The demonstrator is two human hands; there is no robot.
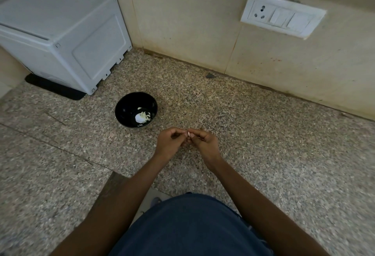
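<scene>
Left hand (169, 144), just right of and nearer than the black bowl (122, 111) on the speckled counter (263, 144), has its fingers curled and pinches a small pale piece (189, 134) at the fingertips. Piece sits between the two hands, at their far tips. Colour whitish-pink; long axis and heading too small to determine. Right hand (205, 144) meets the left, fingers curled, pinching the same piece from the right.

A small pale piece (189, 134), too small to identify, is being held pinched just below the frame's centre.
</scene>
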